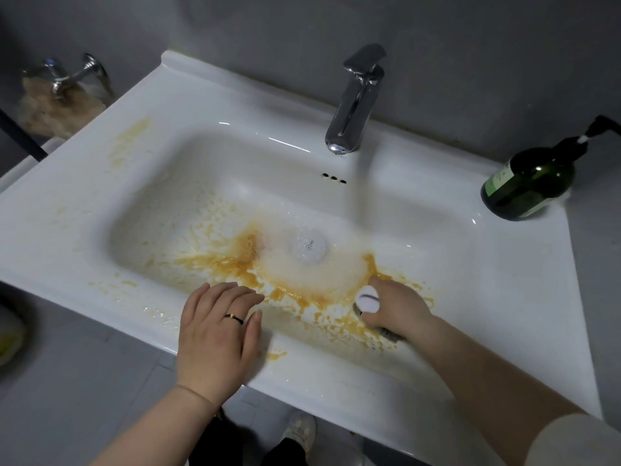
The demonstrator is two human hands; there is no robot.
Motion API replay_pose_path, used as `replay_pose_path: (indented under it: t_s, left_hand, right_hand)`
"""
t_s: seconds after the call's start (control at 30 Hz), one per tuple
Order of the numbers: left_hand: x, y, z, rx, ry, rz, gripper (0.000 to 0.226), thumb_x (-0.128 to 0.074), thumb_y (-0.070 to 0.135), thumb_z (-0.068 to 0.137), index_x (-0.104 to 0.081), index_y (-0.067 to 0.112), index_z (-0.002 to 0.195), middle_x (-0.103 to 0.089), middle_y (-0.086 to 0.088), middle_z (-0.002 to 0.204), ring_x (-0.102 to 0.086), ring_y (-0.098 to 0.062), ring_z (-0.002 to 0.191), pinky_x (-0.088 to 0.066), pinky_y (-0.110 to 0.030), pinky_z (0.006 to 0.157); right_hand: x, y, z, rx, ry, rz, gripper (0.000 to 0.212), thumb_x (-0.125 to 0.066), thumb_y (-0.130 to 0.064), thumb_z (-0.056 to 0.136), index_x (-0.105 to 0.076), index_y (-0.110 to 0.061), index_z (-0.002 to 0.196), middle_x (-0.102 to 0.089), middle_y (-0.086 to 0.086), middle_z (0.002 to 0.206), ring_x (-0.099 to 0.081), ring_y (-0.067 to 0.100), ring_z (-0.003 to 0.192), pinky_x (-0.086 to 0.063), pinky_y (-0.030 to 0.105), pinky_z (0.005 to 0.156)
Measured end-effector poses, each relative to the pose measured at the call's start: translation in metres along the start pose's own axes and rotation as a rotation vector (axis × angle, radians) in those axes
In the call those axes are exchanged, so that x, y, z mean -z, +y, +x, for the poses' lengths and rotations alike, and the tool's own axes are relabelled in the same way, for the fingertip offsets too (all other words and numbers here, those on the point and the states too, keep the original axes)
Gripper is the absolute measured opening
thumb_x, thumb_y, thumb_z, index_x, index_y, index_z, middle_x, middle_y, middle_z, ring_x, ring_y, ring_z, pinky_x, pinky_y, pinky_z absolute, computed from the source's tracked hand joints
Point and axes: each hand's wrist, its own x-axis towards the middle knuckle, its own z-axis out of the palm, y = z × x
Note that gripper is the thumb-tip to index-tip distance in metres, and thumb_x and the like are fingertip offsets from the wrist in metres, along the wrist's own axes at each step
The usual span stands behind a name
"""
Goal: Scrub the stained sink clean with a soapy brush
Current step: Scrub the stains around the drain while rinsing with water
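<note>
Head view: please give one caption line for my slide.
Right hand holds a brush in the stained sink; left hand rests on the front rim.

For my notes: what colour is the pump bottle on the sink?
The pump bottle is dark green; head view shows it best.

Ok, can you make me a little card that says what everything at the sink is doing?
sink: white, dirty
stains: orange, mostly along the basin's near side and front rim
tap: shiny metal, water running
drain: white, mid-basin, foam around it
left hand: flat on the front rim, holds nothing
right hand: grips the brush at the basin's near right
brush: white round end shows, bristles hidden
bottle: dark green, pump top, back right corner
</note>
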Motion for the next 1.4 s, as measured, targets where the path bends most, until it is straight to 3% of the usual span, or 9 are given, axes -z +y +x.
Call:
replay_pose_path:
  t_s: [0.13,0.3,0.47,0.63,0.8,0.97,1.13,1.3,1.4]
  left_hand:
    - [-0.001,0.001,0.0,-0.009,0.013,0.003,0.035,-0.039,0.022,0.081,-0.07,0.006,0.083,-0.069,-0.006,0.084,-0.046,-0.02,0.094,-0.018,-0.022,0.101]
    - [-0.001,0.0,0.0,-0.012,0.023,0.001,0.035,-0.04,0.022,0.081,-0.07,0.006,0.083,-0.069,-0.007,0.084,-0.047,-0.02,0.094,-0.02,-0.026,0.098]
    - [-0.001,0.0,0.0,0.001,0.011,0.003,0.035,-0.039,0.022,0.081,-0.07,0.006,0.083,-0.069,-0.006,0.084,-0.046,-0.02,0.095,-0.015,-0.02,0.104]
    - [-0.001,0.001,0.001,0.003,0.003,-0.01,0.034,-0.04,0.022,0.081,-0.071,0.006,0.082,-0.069,-0.006,0.084,-0.047,-0.02,0.095,-0.016,-0.021,0.104]
    - [-0.001,0.001,0.0,0.001,-0.004,-0.001,0.035,-0.039,0.022,0.081,-0.071,0.006,0.082,-0.069,-0.007,0.084,-0.047,-0.021,0.095,-0.014,-0.02,0.104]
    - [-0.001,0.0,0.001,0.0,-0.009,0.001,0.036,-0.039,0.023,0.082,-0.071,0.006,0.083,-0.069,-0.007,0.084,-0.047,-0.021,0.095,-0.014,-0.02,0.105]
    - [-0.001,0.0,0.0,-0.008,0.005,0.002,0.036,-0.039,0.022,0.081,-0.07,0.006,0.083,-0.069,-0.007,0.084,-0.046,-0.02,0.095,-0.018,-0.024,0.1]
    - [-0.001,0.0,0.0,-0.017,0.011,-0.004,0.036,-0.039,0.023,0.081,-0.07,0.005,0.084,-0.069,-0.007,0.084,-0.046,-0.021,0.095,-0.019,-0.027,0.099]
    - [-0.001,0.0,0.0,-0.013,0.008,-0.008,0.036,-0.039,0.023,0.081,-0.07,0.006,0.084,-0.069,-0.007,0.085,-0.046,-0.02,0.095,-0.017,-0.023,0.102]
  right_hand:
    - [0.026,0.026,0.017,-0.217,0.206,0.11,0.044,-0.058,-0.032,0.084,-0.044,-0.008,0.118,-0.057,0.013,0.115,-0.054,0.03,0.107,-0.036,0.027,0.073]
    - [0.01,0.001,0.017,-0.057,0.024,0.038,0.053,-0.057,-0.033,0.085,-0.039,-0.011,0.129,-0.054,0.011,0.121,-0.053,0.028,0.111,-0.04,0.028,0.077]
    - [0.031,0.023,0.031,-0.258,0.238,0.125,0.042,-0.057,-0.032,0.086,-0.045,-0.009,0.119,-0.056,0.012,0.117,-0.053,0.029,0.109,-0.037,0.029,0.076]
    - [0.007,-0.007,0.018,-0.012,0.017,0.063,0.046,-0.058,-0.031,0.085,-0.043,-0.01,0.122,-0.057,0.011,0.117,-0.054,0.028,0.107,-0.037,0.027,0.072]
    - [0.028,0.02,0.029,-0.24,0.23,0.107,0.042,-0.058,-0.03,0.084,-0.045,-0.01,0.119,-0.056,0.013,0.118,-0.053,0.03,0.11,-0.038,0.029,0.078]
    - [0.003,-0.014,0.013,0.007,-0.009,0.083,0.048,-0.06,-0.032,0.084,-0.042,-0.011,0.123,-0.055,0.007,0.11,-0.055,0.027,0.104,-0.036,0.027,0.066]
    - [0.029,0.018,0.015,-0.193,0.153,0.102,0.032,-0.058,-0.03,0.084,-0.042,-0.013,0.107,-0.055,0.009,0.103,-0.054,0.03,0.11,-0.036,0.028,0.073]
    - [0.009,0.003,-0.01,-0.044,-0.067,0.066,0.052,-0.062,-0.034,0.082,-0.041,-0.013,0.125,-0.058,0.008,0.116,-0.051,0.022,0.09,-0.034,0.025,0.068]
    - [0.026,0.018,-0.007,-0.152,0.041,0.046,0.05,-0.059,-0.033,0.085,-0.04,-0.01,0.125,-0.057,0.01,0.118,-0.054,0.025,0.098,-0.037,0.027,0.072]
